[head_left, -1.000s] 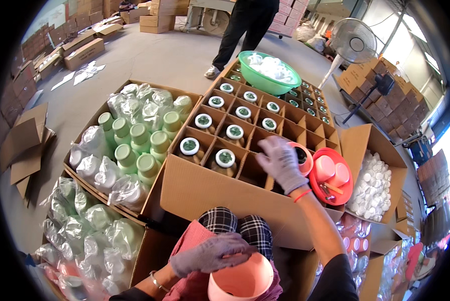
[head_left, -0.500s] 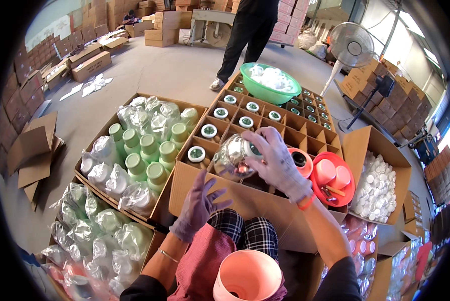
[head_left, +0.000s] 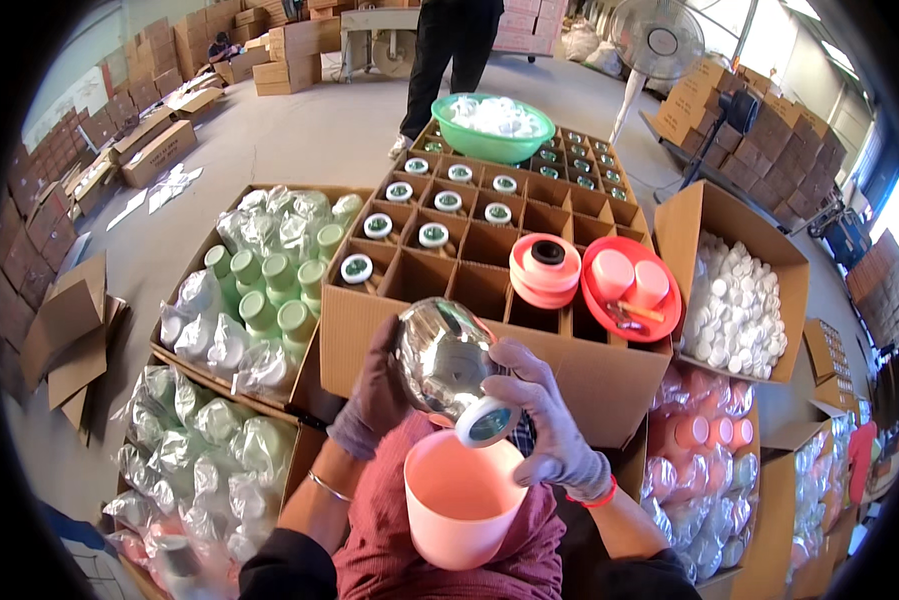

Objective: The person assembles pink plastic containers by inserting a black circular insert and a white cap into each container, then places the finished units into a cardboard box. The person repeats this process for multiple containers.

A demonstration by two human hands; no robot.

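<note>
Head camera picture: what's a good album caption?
Gray-gloved left hand and right hand hold a round silver flask near an open pink plastic cup.

Warehouse-like workshop: high-stacked cartons, wide grey floor, standing fan.

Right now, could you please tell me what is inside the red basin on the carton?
The red basin holds two pink pieces, an orange stick and a small dark item. What lies under the pink pieces is covered and cannot be seen.
</note>
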